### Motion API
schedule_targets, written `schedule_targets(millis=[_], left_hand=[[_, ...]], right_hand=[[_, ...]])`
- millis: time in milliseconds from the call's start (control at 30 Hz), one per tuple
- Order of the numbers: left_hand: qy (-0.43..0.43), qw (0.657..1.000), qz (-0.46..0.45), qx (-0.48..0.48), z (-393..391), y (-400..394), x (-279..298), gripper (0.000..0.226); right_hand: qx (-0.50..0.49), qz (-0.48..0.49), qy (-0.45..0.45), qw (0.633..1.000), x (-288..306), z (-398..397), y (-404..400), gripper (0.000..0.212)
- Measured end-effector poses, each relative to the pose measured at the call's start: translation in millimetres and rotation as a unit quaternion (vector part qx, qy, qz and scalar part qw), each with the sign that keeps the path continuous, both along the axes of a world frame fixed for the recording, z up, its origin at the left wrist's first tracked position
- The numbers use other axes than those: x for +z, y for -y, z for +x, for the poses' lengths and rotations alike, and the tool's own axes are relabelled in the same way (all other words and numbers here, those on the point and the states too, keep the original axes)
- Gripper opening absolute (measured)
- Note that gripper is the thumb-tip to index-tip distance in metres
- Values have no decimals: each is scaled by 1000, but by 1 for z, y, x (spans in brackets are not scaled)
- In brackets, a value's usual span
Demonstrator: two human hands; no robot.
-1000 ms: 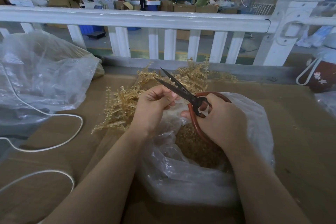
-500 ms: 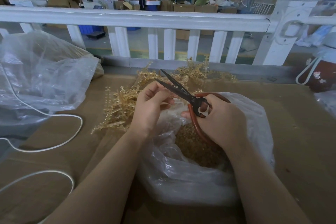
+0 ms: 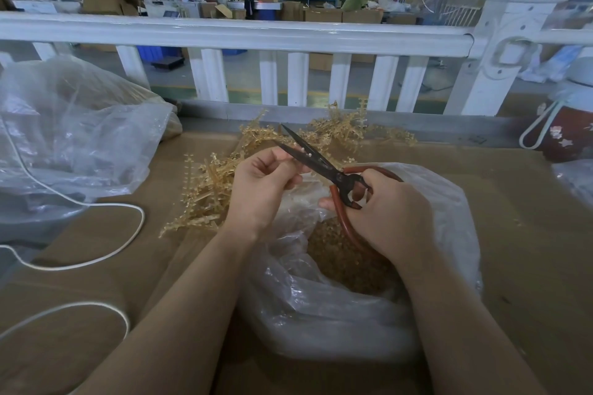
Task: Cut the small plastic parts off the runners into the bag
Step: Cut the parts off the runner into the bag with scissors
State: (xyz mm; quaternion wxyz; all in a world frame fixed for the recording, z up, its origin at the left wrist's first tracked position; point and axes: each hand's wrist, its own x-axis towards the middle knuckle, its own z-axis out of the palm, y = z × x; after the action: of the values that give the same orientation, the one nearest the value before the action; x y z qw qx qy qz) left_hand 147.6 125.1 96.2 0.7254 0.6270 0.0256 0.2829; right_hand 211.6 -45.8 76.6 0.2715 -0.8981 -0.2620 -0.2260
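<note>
My right hand (image 3: 385, 212) grips black scissors (image 3: 313, 159) with red-brown handles, blades parted and pointing up-left. My left hand (image 3: 261, 184) pinches a thin pale runner (image 3: 300, 151) between the blades, over the mouth of a clear plastic bag (image 3: 449, 202). The bag holds a mound of small tan cut parts (image 3: 346, 263). Behind my hands a pile of tan plastic runners (image 3: 208, 189) lies on the cardboard-covered table (image 3: 529, 234).
A large crumpled clear bag (image 3: 80, 131) fills the left side. A white cord (image 3: 96, 261) loops across the cardboard at left. A white railing (image 3: 288, 32) borders the far edge. A dark red bottle (image 3: 568, 135) with a white loop stands at right.
My left hand has opened its fingers a little and shifted the runner along between the blades. The scissors stay open and have barely moved.
</note>
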Motion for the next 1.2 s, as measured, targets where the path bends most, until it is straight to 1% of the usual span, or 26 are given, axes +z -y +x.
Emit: schedule_targets(millis=[133,200,300,400,533,700,800,933,1200], left_hand=[[3,1000,0,-3,0,-2,0,30],[1,1000,8,-5,1,-3,0,26],[-2,999,45,-8,2,-3,-3,17],[4,998,68,-14,2,-3,-5,13],[5,998,54,-29,2,-5,-5,12],[17,999,-4,-44,0,-4,-3,16],[15,999,5,-31,-1,-4,-3,12],[4,1000,22,-10,-1,-4,-2,16],[3,999,32,1,-2,-1,0,18]], right_hand=[[0,5,3,1000,0,0,0,64],[4,5,4,1000,0,1,0,63],[8,0,1,1000,0,2,0,65],[6,2,5,1000,1,2,0,66],[2,5,18,1000,0,1,0,63],[6,12,16,1000,0,0,0,64],[4,6,12,1000,-1,1,-1,69],[1,9,11,1000,-1,1,-2,72],[14,22,17,1000,-1,0,-2,76]])
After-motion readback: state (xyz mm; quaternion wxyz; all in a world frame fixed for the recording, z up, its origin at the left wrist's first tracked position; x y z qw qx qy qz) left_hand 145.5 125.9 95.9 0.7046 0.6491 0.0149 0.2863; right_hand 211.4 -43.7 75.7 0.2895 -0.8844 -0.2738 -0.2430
